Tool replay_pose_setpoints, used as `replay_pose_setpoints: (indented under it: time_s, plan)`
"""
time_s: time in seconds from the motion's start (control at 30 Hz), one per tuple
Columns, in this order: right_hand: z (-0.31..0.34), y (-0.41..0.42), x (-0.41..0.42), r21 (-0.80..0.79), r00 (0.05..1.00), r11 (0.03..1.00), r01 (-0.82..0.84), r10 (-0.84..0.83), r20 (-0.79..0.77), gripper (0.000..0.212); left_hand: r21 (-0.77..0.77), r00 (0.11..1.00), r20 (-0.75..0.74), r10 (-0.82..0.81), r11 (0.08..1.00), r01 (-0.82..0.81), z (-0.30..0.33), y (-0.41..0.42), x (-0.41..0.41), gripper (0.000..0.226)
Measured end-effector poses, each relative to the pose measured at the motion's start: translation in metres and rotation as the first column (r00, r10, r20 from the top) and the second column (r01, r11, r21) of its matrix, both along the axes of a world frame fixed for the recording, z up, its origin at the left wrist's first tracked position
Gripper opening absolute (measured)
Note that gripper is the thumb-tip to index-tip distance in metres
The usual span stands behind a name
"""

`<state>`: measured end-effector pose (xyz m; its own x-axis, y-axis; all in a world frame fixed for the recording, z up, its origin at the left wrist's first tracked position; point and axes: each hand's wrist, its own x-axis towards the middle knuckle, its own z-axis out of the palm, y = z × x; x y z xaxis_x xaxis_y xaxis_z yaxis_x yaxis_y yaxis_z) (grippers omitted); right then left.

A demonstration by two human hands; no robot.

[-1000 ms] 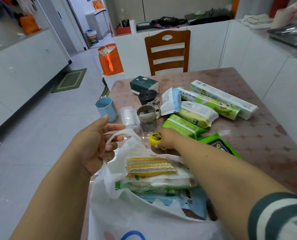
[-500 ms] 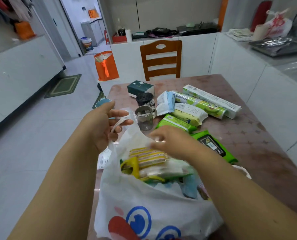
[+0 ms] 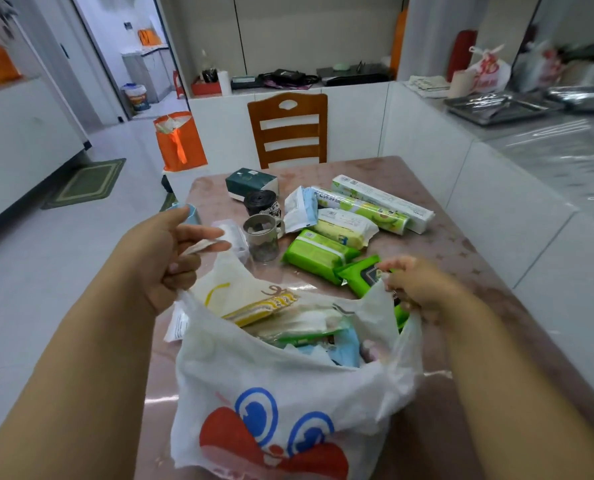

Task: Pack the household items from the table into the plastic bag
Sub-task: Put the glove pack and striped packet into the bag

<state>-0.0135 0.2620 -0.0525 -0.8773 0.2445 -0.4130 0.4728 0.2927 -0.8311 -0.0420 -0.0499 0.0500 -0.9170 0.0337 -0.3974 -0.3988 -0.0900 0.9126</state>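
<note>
- While the plastic bag [image 3: 288, 403] sits at the near desk edge, mouth up & already stuffed, both hands are on it.
- Left hand [image 3: 164, 261]: fingers curled, pinching the bag's left handle loop, lifted above the rim.
- Right hand [image 3: 417, 285]: fingers curled on the bag's right rim/handle, pulling it outward, so the mouth is spread wide between the two.
- Key relation: the dark-green wipes pack [image 3: 361, 275] lies just past the right hand's fingertips, touching or nearly so; can't tell which. Long axis runs diagonally, far-left to near-right, toward the bag mouth.
- Right hand clearly nearer; left is well apart, across the bag.
- Likely call: right lets go of the rim, takes the pack, drops it in.
- Further back on the desk [image 3: 462, 251]: light-green pack [image 3: 318, 252], yellow pack [image 3: 344, 226], metal cup [image 3: 262, 237], wrap rolls, not yet packed.
</note>
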Motion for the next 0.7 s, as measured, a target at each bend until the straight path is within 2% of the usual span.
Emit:
replay_pose_setpoints:
  time_s: [0.07, 0.13, 0.27, 0.37, 0.43, 0.53, 0.6, 0.67, 0.7]
  plan:
    - [0.034, -0.010, -0.004, -0.308, 0.958, 0.948, 0.081, -0.159, -0.237, 0.031, 0.025, 0.997, -0.077, 0.014, 1.000, -0.012, 0.009, 0.008, 0.004, 0.048]
    - [0.078, -0.018, -0.001, -0.445, 0.894, 0.896, 0.015, -0.211, -0.396, 0.031, 0.065, 0.982, -0.183, 0.042, 0.997, -0.030, 0.026, 0.015, 0.006, 0.045]
    - [0.158, -0.034, 0.019, -0.481, 0.769, 0.858, -0.182, -0.180, -0.613, 0.034, 0.147, 0.921, -0.378, 0.089, 0.989, -0.035, 0.072, 0.017, 0.016, 0.043]
    - [0.194, -0.038, 0.035, -0.461, 0.688, 0.839, -0.290, -0.152, -0.709, 0.034, 0.204, 0.886, -0.452, 0.100, 0.979, -0.006, 0.092, 0.015, 0.031, 0.043]
    - [0.200, -0.033, 0.039, -0.416, 0.674, 0.866, -0.278, -0.133, -0.726, 0.034, 0.205, 0.888, -0.449, 0.097, 0.979, -0.003, 0.092, 0.014, 0.040, 0.044]
    - [0.172, -0.023, 0.037, -0.298, 0.796, 0.952, -0.073, -0.124, -0.593, 0.033, 0.083, 0.937, -0.344, 0.065, 0.996, -0.039, 0.071, 0.019, 0.048, 0.045]
    - [0.144, -0.015, 0.038, -0.053, 0.896, 0.997, 0.051, -0.070, -0.438, 0.025, -0.001, 0.963, -0.265, 0.052, 0.999, -0.054, 0.056, 0.024, 0.050, 0.042]
    - [0.129, -0.008, 0.044, 0.232, 0.950, 0.968, 0.101, -0.024, -0.312, 0.015, -0.092, 0.971, -0.235, 0.035, 0.994, -0.058, 0.051, 0.026, 0.051, 0.042]
    - [0.128, -0.004, 0.048, 0.359, 0.964, 0.927, 0.107, -0.008, -0.267, 0.019, -0.154, 0.972, -0.236, 0.016, 0.987, -0.054, 0.054, 0.027, 0.051, 0.042]
